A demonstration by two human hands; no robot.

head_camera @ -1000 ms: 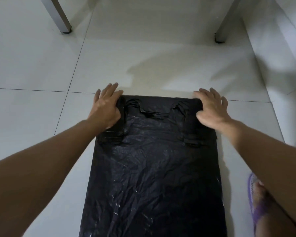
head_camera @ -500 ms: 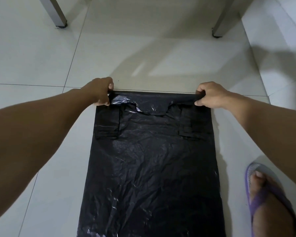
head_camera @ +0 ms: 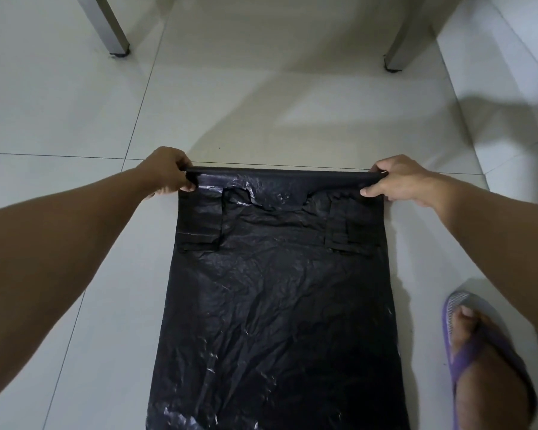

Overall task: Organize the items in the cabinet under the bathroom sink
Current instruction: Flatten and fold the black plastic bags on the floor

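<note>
Black plastic bag (head_camera: 277, 305) lies flat on white tile floor (head_camera: 75, 103), no readable print or label on it; long axis runs away from the person w/ handle end at the far side, between both hands. L hand (head_camera: 168, 172) and R hand (head_camera: 398, 180) each pinch one end of the bag's far edge, which is rolled/folded over into a narrow band spanning hand to hand. R foot in purple flip-flop (head_camera: 479, 346) sits just below-right of R hand beside the bag; two metal legs (head_camera: 112, 29) stand well beyond the hands.
</note>
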